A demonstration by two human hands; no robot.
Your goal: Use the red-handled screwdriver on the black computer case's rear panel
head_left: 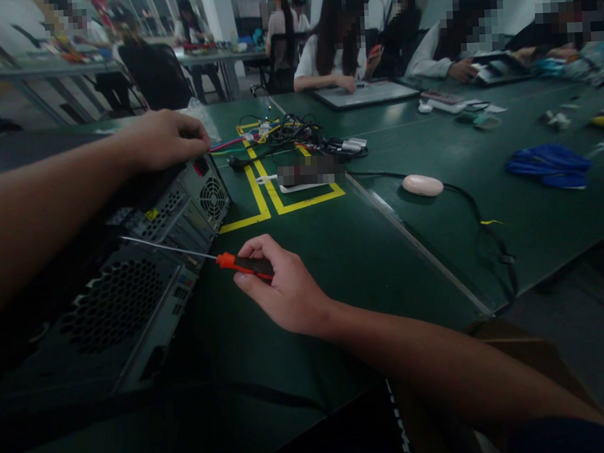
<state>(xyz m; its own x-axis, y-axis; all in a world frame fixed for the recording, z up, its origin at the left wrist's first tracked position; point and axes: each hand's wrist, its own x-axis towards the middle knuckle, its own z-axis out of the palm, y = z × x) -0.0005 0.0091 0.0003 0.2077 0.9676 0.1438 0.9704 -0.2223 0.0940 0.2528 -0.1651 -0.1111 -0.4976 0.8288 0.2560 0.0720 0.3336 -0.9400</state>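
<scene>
A dark computer case point(178, 299) rests on the table at the left, its back panel with the fan grille and round-patterned vents facing me. Over its upper far corner lies my left hand point(173, 138), fingers curled and closed on the edge. My right hand point(279, 281) is wrapped round the orange and black handle of a screwdriver point(246, 263). The thin metal shaft points left across the back panel. Whether the tip touches the case I cannot tell.
Tangled cables point(298, 130) lie beyond the case near yellow tape lines point(311, 201) on the green table point(364, 264). A pale oval object point(423, 185) sits by a black cable. Further right is a blue bundle point(549, 165). Several people work across the table.
</scene>
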